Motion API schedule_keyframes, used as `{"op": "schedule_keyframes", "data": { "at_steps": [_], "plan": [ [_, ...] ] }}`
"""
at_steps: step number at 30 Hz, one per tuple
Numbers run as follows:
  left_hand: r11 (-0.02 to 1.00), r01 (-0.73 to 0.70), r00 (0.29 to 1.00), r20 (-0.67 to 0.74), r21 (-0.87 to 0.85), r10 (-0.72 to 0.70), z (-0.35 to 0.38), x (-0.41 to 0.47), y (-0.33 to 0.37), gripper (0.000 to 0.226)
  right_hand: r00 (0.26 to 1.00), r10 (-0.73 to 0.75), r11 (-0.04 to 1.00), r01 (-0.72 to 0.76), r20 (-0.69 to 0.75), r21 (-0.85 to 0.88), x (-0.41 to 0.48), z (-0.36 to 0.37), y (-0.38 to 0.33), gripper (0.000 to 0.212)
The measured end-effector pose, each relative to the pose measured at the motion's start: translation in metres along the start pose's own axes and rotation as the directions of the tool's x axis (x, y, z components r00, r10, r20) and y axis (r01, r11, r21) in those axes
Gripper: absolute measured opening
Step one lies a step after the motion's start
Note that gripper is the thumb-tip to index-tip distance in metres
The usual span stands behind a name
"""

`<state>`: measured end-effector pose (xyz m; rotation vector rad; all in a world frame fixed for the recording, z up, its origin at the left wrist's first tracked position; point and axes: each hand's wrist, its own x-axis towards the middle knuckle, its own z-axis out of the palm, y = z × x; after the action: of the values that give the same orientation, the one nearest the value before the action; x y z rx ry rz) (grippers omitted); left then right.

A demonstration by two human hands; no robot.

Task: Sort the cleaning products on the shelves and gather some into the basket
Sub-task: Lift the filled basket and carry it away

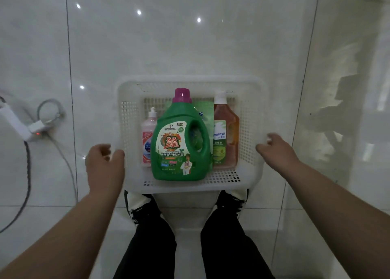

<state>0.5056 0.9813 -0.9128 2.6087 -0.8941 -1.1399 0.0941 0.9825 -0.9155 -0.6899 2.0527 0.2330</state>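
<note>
Basket [191,80] sits on the tiled floor [211,36], right in front of the person's shoes [137,202], with its near rim over the toes. It's already loaded: green jug [181,143] upright in the middle, pink bottle [148,139] just left of it, amber bottle [226,135] just right, and a green pouch [205,113] behind, between jug and amber bottle. No shelves in frame.

Step, my read: gathering looks done or nearly so, and this is basket handling, either picking it up or setting it down. Can't tell which from one frame.

Left grip [105,164] is at the left rim, fingers curled, thumb against or just beside the edge. Right grip [276,150] is at the right rim, fingertips blurred over the edge. For both, can't tell whether they're clamped on the rim or just alongside it.

If it's a lift, next move needs both hands firmly under or around the side rims and an even raise. The jug is tall and probably heavy, and nothing braces the bottles, so any tilt likely tips them.

Around: a white power strip [18,123] with a red light on the floor at far left, and cables [27,173] trailing toward the person. They're well apart from the basket, but they're a trip risk if stepping left. The glossy tiles may be slippery.
</note>
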Motion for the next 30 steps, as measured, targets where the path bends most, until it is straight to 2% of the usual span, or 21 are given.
{"op": "schedule_keyframes", "data": {
  "at_steps": [1, 2, 3, 4, 5, 6, 7, 8, 10, 12, 15, 16, 18, 22, 24, 26, 28, 30],
  "plan": [
    [1.0, -0.014, 1.0, 0.003, 0.02, 0.014, 0.003, -0.02, -0.005, 0.018, 0.989, -0.13, 0.99, 0.126, -0.067, -0.06, 0.003, -0.006, -0.01, 0.061],
    [0.999, 0.038, 0.993, 0.113, 0.015, -0.04, 0.009, -0.043, -0.011, 0.011, 0.96, -0.255, 0.962, 0.239, -0.118, -0.13, 0.007, -0.011, -0.023, 0.07],
    [0.986, 0.164, 0.942, 0.295, 0.001, -0.157, 0.018, -0.065, -0.017, 0.013, 0.925, -0.354, 0.923, 0.321, -0.138, -0.212, 0.013, -0.017, -0.039, 0.079],
    [0.939, 0.343, 0.812, 0.499, 0.014, -0.304, 0.027, -0.085, -0.022, 0.016, 0.901, -0.415, 0.883, 0.366, -0.124, -0.293, 0.021, -0.022, -0.055, 0.085],
    [0.855, 0.516, 0.635, 0.648, 0.05, -0.421, 0.036, -0.1, -0.026, 0.016, 0.888, -0.451, 0.845, 0.392, -0.089, -0.364, 0.029, -0.027, -0.072, 0.089],
    [0.765, 0.639, 0.485, 0.731, 0.079, -0.48, 0.045, -0.111, -0.029, 0.016, 0.88, -0.472, 0.809, 0.411, -0.047, -0.42, 0.038, -0.03, -0.087, 0.091],
    [0.685, 0.726, 0.41, 0.763, 0.057, -0.499, 0.053, -0.115, -0.032, 0.017, 0.879, -0.477, 0.782, 0.422, -0.005, -0.458, 0.045, -0.033, -0.102, 0.091],
    [0.619, 0.785, 0.411, 0.763, -0.019, -0.498, 0.059, -0.115, -0.033, 0.018, 0.883, -0.469, 0.77, 0.424, 0.029, -0.477, 0.05, -0.035, -0.113, 0.09],
    [0.557, 0.809, 0.5, 0.719, -0.188, -0.484, 0.071, -0.11, -0.033, 0.024, 0.895, -0.443, 0.758, 0.402, 0.047, -0.514, 0.059, -0.037, -0.124, 0.084],
    [0.581, 0.776, 0.578, 0.648, -0.247, -0.497, 0.076, -0.108, -0.029, 0.022, 0.907, -0.42, 0.761, 0.369, 0.027, -0.533, 0.06, -0.036, -0.119, 0.079],
    [0.61, 0.709, 0.687, 0.538, -0.353, -0.488, 0.073, -0.101, -0.021, 0.001, 0.939, -0.344, 0.808, 0.291, -0.008, -0.511, 0.05, -0.035, -0.087, 0.079],
    [0.621, 0.676, 0.726, 0.502, -0.398, -0.47, 0.07, -0.093, -0.018, 0.003, 0.952, -0.307, 0.827, 0.26, -0.013, -0.498, 0.045, -0.034, -0.072, 0.079],
    [0.674, 0.593, 0.799, 0.431, -0.441, -0.42, 0.063, -0.07, -0.007, 0.002, 0.974, -0.226, 0.868, 0.201, 0.0, -0.454, 0.03, -0.029, -0.039, 0.081],
    [0.881, 0.357, 0.907, 0.339, -0.31, -0.248, 0.052, -0.019, 0.028, 0.031, 0.994, -0.066, 0.889, 0.096, 0.082, -0.447, -0.01, -0.004, 0.021, 0.08],
    [0.963, 0.189, 0.936, 0.33, -0.193, -0.118, 0.044, -0.007, 0.045, 0.044, 0.99, 0.0, 0.888, 0.064, 0.14, -0.456, -0.029, 0.014, 0.042, 0.081],
    [0.986, 0.089, 0.929, 0.369, -0.139, -0.032, 0.036, -0.003, 0.055, 0.048, 0.98, 0.058, 0.908, 0.028, 0.192, -0.418, -0.043, 0.03, 0.055, 0.084],
    [0.984, 0.122, 0.912, 0.406, -0.133, -0.058, 0.033, -0.004, 0.051, 0.058, 0.969, 0.099, 0.933, -0.012, 0.226, -0.359, -0.052, 0.041, 0.063, 0.086],
    [0.969, 0.23, 0.891, 0.419, -0.088, -0.173, 0.034, -0.013, 0.033, 0.068, 0.963, 0.131, 0.964, -0.069, 0.237, -0.256, -0.059, 0.05, 0.067, 0.088]
  ]
}}
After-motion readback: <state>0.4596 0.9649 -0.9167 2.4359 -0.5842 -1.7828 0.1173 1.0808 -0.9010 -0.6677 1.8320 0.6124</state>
